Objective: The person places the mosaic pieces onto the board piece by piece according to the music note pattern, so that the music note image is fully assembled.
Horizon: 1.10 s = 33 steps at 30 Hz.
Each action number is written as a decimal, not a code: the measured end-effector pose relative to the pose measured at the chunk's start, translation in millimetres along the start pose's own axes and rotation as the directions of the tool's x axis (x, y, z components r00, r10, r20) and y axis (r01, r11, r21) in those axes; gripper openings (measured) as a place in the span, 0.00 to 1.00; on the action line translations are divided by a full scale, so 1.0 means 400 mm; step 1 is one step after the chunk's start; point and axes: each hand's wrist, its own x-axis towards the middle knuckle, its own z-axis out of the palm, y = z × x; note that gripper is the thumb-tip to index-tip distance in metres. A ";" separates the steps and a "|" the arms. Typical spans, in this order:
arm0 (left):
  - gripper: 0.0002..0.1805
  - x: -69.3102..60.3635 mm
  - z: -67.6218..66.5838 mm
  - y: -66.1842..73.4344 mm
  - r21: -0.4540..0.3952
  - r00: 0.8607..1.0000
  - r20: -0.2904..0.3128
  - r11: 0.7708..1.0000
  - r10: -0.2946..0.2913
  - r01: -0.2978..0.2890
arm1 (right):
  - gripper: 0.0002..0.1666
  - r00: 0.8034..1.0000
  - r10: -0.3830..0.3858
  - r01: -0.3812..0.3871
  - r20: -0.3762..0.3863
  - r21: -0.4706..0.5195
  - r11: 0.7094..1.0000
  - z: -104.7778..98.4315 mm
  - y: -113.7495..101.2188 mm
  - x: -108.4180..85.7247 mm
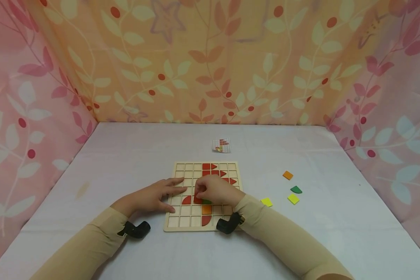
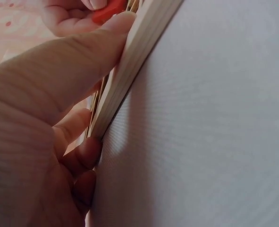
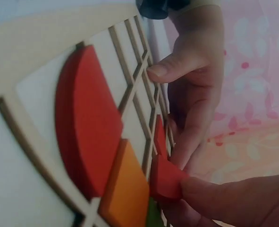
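A wooden grid board [image 1: 185,229] lies on the white cloth. My right hand [image 1: 217,189] pinches a small red wooden piece [image 3: 167,178] between thumb and fingertips, low over the board's middle; its full outline is partly hidden. Beside it sit a red quarter-round [image 1: 186,200] and a green piece [image 1: 207,202]. Below are an orange square [image 1: 206,210] and another red quarter-round [image 1: 206,221]. Red squares and triangles [image 1: 214,167] fill cells near the top, some covered by the hand. My left hand [image 1: 147,197] rests on the board's left side, fingers spread and thumb at its edge.
Right of the board lie an orange square [image 1: 287,175], a green quarter-round [image 1: 296,189] and two yellow squares [image 1: 293,199], one close to the right sleeve. Behind the board is a small printed pattern card [image 1: 221,145]. Floral cloth walls [image 1: 210,77] enclose the table.
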 end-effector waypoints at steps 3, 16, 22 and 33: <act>0.39 0.000 0.001 -0.001 -0.003 1.000 -0.003 1.000 0.007 -0.007 | 0.07 1.000 -0.003 0.003 0.004 -0.028 1.000 0.004 -0.001 0.008; 0.39 -0.002 -0.006 0.008 -0.018 0.998 -0.015 0.998 0.057 -0.057 | 0.09 0.998 0.049 -0.047 0.038 -0.036 0.998 -0.001 -0.018 0.008; 0.39 -0.002 -0.006 0.007 -0.016 0.999 -0.010 0.998 0.052 -0.053 | 0.12 0.997 0.061 -0.060 0.056 -0.020 0.998 -0.005 -0.015 0.004; 0.39 -0.001 -0.004 0.005 -0.016 0.999 -0.005 0.999 0.038 -0.038 | 0.14 0.996 0.001 0.006 0.086 -0.079 0.997 0.002 -0.024 0.009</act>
